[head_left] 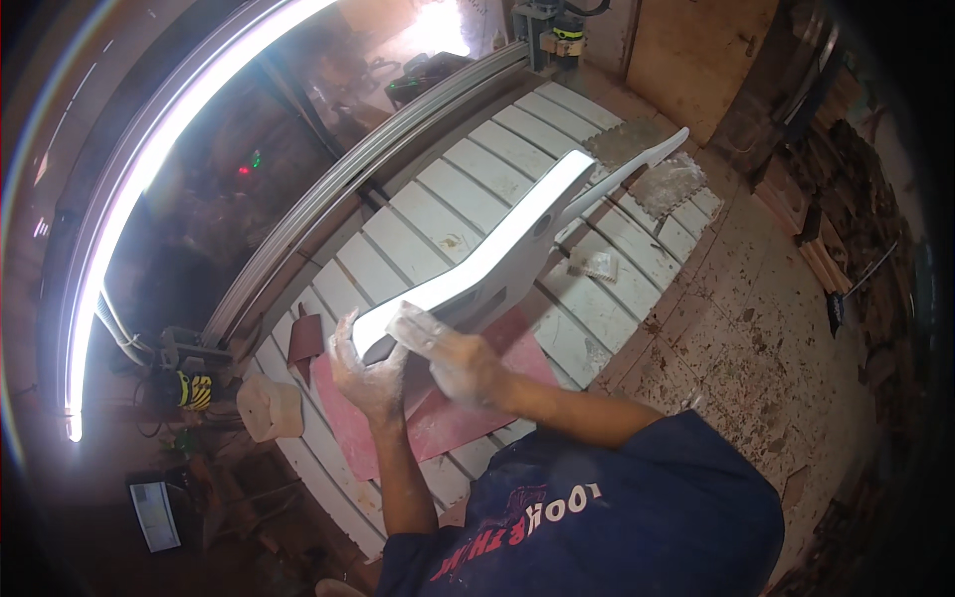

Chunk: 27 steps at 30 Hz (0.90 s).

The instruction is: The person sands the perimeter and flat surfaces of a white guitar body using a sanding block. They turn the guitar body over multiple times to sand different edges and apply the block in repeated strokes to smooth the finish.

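Note:
A white angled workpiece (488, 242) with cutouts stands on edge on the slatted white bed (456, 171), its bright top strip facing up. My left hand (369, 370), coated in pale dust, is closed round its near end. My right hand (466, 364) is closed on a small pale flat pad (418, 324) against that end. A pink sheet (351, 438) lies beneath, with a brown curled sheet (303, 343) and a beige lumpy item (267, 408) to the left. A slim white piece (657, 154) shows behind the workpiece.
A metal gantry rail (368, 149) with motor units (189, 388) runs along the bed's far-left side. A small packet (594, 263) and speckled scraps (667, 186) lie on the right. Stacked wood (801, 214) borders the littered floor (736, 338). A lit screen (151, 515) sits lower left.

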Available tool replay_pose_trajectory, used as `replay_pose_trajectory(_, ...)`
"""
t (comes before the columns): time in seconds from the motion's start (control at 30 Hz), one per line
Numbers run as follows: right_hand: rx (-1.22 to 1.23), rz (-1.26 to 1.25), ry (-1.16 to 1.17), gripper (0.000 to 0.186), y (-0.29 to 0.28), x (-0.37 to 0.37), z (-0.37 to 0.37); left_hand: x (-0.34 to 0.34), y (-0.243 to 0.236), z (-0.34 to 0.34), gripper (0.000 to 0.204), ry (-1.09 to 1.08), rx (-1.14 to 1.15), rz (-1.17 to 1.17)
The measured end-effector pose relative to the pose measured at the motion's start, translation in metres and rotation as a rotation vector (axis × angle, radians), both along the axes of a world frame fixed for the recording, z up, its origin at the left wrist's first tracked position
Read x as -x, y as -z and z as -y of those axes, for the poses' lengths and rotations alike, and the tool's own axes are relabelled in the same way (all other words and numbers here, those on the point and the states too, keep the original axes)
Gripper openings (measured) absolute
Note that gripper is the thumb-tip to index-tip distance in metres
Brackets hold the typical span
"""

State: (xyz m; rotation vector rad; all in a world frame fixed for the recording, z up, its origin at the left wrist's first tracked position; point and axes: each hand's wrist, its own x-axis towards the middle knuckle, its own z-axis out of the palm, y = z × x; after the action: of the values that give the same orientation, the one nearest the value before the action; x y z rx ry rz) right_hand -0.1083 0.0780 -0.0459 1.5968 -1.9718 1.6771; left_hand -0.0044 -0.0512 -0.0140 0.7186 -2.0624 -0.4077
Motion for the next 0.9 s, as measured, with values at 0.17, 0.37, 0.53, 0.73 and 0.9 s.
replay_pose_trajectory(0.17, -0.127, -0.209, 0.251, 0.065, 0.034, 0.042, -0.011, 0.003, -0.014, -0.006, 0.078, -0.024, -0.072, 0.037)
replay_pose_trajectory(0.37, 0.006, -0.182, 0.069, 0.062, 0.015, 0.015, 0.003, -0.002, -0.008, 0.004, 0.077, -0.005, 0.026, 0.031)
replay_pose_trajectory(0.53, -0.057, -0.440, 0.403, 0.054, 0.054, 0.128, -0.036, 0.000, -0.011, 0.003, 0.075, 0.020, -0.076, 0.014)
replay_pose_trajectory(0.73, -0.552, -0.056, 0.642, 0.051, 0.019, 0.148, -0.057, -0.002, -0.010, -0.004, 0.075, -0.002, -0.109, 0.014)
replay_pose_trajectory(0.9, -0.273, -0.382, 0.373, 0.059, 0.012, 0.150, -0.068, 0.001, -0.008, 0.000, 0.075, -0.016, -0.103, -0.001)
